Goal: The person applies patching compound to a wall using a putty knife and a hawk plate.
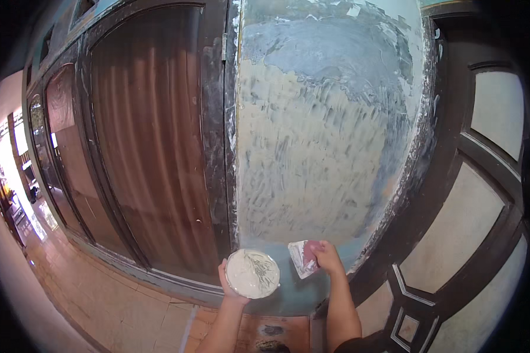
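Observation:
My left hand [231, 288] grips a round tub [241, 256] from its left side and below. Whitish putty [248, 276] fills it, with dark grey streaks on the right part of its surface. To the right of the tub, my right hand [328, 257] is closed round a reddish-pink putty scraper [311, 252]. White putty is smeared over the scraper's left and lower edges. Both hands are in front of the lower wall panel [318, 159], whose middle is coated in beige putty with dark streaks. Grey-blue patches show above that coat.
Dark window frames with glass and a brown curtain [147, 129] stand to the left. At the right is a dark wooden door [447, 176] with pale panels. Tiled floor [112, 294] runs to the left, and a brown board or mat [297, 329] lies below my hands.

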A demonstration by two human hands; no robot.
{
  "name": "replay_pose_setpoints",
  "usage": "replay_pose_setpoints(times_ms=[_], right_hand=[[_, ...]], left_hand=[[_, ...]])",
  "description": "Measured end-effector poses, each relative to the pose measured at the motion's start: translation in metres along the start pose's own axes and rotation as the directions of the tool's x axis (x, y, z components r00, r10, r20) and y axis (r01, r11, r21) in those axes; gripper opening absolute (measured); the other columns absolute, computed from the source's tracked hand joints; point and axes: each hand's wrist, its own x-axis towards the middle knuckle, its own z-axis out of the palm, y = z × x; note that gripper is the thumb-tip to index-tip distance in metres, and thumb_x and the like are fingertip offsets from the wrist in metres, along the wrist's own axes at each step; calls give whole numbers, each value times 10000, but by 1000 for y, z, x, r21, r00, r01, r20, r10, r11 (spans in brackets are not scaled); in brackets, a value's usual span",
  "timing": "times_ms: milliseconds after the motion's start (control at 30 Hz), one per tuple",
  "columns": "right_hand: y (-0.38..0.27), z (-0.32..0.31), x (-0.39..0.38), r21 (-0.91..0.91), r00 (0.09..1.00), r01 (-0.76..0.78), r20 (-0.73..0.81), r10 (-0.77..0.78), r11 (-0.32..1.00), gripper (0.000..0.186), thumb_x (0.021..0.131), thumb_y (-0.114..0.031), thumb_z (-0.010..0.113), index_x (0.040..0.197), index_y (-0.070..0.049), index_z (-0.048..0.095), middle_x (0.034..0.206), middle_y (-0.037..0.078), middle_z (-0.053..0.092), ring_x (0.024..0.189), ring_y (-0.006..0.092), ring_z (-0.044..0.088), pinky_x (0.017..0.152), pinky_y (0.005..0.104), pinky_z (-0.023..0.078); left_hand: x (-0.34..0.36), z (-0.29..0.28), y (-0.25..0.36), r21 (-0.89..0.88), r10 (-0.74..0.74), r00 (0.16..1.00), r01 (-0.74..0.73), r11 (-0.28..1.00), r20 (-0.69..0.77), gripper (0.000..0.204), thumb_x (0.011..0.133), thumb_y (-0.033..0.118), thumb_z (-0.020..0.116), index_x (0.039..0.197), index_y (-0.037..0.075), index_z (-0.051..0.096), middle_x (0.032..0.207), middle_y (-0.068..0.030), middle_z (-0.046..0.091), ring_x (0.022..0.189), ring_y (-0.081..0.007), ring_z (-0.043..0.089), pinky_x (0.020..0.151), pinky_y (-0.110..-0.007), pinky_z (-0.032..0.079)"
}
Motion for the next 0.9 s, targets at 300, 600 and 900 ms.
replay_pose_setpoints(times_ms=[300, 600, 900], right_hand=[[-1, 63, -96, -220, 852, 471, -139, -505, 854, 167, 872, 60, 600, 982, 9, 714, 990, 173, 724, 919, 289, 699, 852, 369, 541], [19, 93, -105, -354, 730, 608, -104, -676, 711, 352, 719, 130, 602, 992, -34, 751, 1076, 105, 728, 1039, 341, 639, 942, 429, 508], [44, 102, -112, -358, 753, 599, -53, -656, 716, 486, 656, 153, 587, 1011, -115, 785, 1106, 77, 694, 1097, 318, 555, 987, 408, 448]], left_hand=[[5, -54, -18, 104, 189, 969, -173, 979, -161, 682, 940, 647, 392, 1272, 95, 616, 1200, -117, 668, 1099, -319, 628, 964, -474, 504], [28, -64, -23, 79, 138, 981, -128, 989, -136, 615, 961, 590, 373, 1246, 100, 609, 1201, -115, 653, 1119, -318, 613, 978, -473, 487], [34, -65, -30, 97, 62, 979, -44, 994, -192, 582, 955, 582, 398, 1197, 106, 629, 1110, -113, 680, 1042, -308, 638, 941, -465, 505]])
